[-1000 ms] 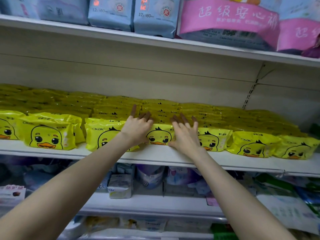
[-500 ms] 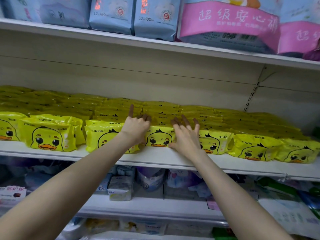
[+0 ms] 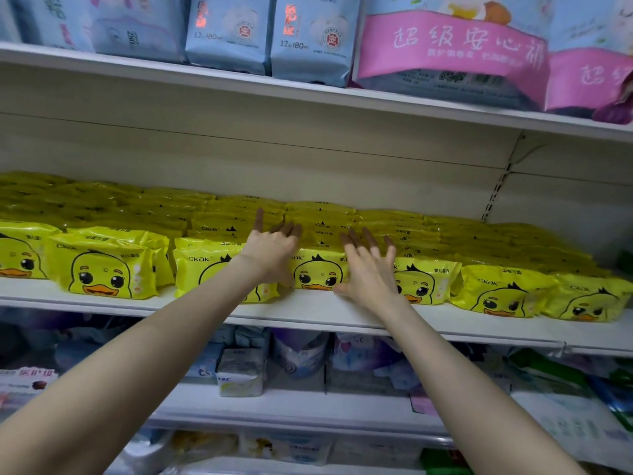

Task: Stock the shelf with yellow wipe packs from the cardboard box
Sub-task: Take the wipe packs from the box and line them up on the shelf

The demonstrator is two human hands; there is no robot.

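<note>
The packs [image 3: 106, 269] fill the middle shelf [image 3: 308, 311]. The left hand [image 3: 270, 250] lies over a front pack [image 3: 317, 274], fingers loosely together, index finger raised. The right hand [image 3: 368, 274] presses beside it, fingers [image 3: 371, 243] spread.

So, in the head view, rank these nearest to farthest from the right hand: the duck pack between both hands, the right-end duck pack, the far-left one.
1. Duck pack between both hands: just left of the right hand, by its thumb.
2. Right-end duck pack: front row, far right.
3. Far-left duck pack: cut off at the picture's left edge.
</note>
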